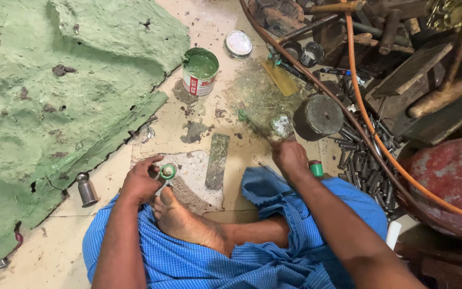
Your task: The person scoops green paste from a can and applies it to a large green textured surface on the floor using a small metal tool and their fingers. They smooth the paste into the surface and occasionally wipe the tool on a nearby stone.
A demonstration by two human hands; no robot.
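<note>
While the person sits cross-legged on the floor (70,251) in a blue checked cloth (188,262), the left hand (141,181) grasps a small round green-coated piece (168,172) with its fingertips, just above the bare foot (180,217). Piece sits over a rough grey slab (196,176) on the floor, touching or just clear of it; cannot tell which.

Right hand (289,155) is clenched around the handle end of a brush (255,124); the thin shaft runs up-left to a green-stained tip. A pale green-grey lump (282,126) lies right at the knuckles; contact unclear.

Flat green-smeared bar (217,160) lies between the two hands, beside the slab. Open tin of green paint (200,71) stands farther out, its round lid (238,44) near it. Dark metal cylinder (317,116) sits just beside the right hand. Small metal cap-shaped object (86,188) stands left of the left forearm.

Large green-coated sheet (54,96) covers the floor at left. Orange hose (372,128) and a darker hose curve past a heap of metal punches (362,160), wood blocks and a red cylinder (450,176) at right.
</note>
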